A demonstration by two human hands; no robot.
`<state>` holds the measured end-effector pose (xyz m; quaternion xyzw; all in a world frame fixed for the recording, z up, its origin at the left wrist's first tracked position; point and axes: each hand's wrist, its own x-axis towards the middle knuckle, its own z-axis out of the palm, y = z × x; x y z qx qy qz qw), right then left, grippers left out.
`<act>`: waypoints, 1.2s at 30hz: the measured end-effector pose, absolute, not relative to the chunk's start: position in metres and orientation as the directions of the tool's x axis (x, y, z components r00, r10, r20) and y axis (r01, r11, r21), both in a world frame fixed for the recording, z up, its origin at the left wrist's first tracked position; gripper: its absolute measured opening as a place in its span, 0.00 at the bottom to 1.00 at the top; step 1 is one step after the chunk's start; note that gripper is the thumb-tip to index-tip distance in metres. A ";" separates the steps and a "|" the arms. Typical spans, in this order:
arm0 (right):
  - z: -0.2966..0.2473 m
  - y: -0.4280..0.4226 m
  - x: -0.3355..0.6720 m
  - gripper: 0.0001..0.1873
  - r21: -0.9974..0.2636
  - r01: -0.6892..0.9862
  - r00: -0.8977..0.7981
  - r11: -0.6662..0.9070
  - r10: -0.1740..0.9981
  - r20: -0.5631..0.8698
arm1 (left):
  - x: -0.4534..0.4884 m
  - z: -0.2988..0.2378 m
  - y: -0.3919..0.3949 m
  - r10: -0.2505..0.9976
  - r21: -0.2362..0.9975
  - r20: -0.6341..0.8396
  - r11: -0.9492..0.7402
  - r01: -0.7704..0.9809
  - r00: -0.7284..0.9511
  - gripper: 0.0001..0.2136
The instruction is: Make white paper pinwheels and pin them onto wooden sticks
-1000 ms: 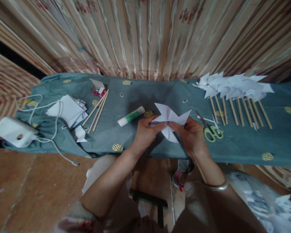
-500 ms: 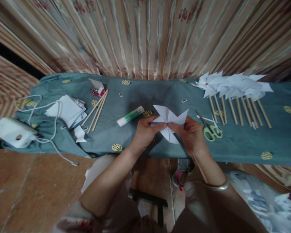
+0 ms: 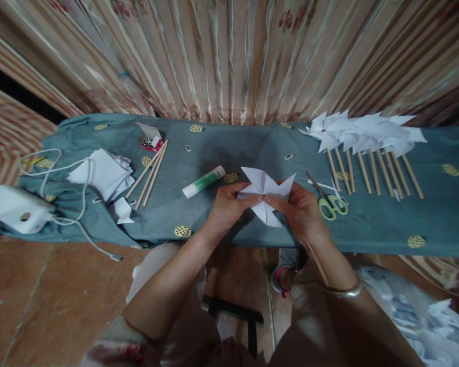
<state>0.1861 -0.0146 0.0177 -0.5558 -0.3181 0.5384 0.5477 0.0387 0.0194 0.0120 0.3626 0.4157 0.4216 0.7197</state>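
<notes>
Between both hands is a white paper pinwheel (image 3: 265, 179), its folded blades pointing outward. My left hand (image 3: 229, 206) grips it from the left, thumb pressed near the centre. On the other side my right hand (image 3: 304, 209) pinches it, its thumb also close to the centre. The two thumb tips nearly meet there; the fingers behind the paper are hidden. A glue stick (image 3: 204, 182) with a green label lies just left of my left hand. Scissors (image 3: 331, 204) with light green handles rest to the right of my right hand, beside a thin paper strip.
Several finished pinwheels (image 3: 367, 133) on wooden sticks lie at the back right. At left are three wooden sticks (image 3: 149, 178), an opened small box (image 3: 152, 140) of metal pins, stacked paper squares (image 3: 103, 173) and a white device (image 3: 19, 208) with a cable. A curtain (image 3: 229, 61) hangs behind.
The camera view has shifted slightly. Both hands keep the same hold on the pinwheel, and nothing on the table has visibly moved.
</notes>
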 end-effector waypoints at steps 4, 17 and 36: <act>0.018 -0.016 0.189 0.18 -0.961 -0.197 0.213 -0.192 0.949 -0.233 | 0.039 0.013 0.019 0.901 0.874 -0.294 0.389 -0.290 0.320 0.15; 0.015 -0.022 0.195 0.17 -0.947 -0.243 0.174 -0.211 0.951 -0.256 | 0.044 0.012 0.017 0.883 0.885 -0.300 0.399 -0.241 0.360 0.15; 0.014 -0.023 0.201 0.20 -0.946 -0.201 0.190 -0.256 0.937 -0.294 | 0.046 0.008 0.018 0.873 0.883 -0.260 0.388 -0.265 0.412 0.15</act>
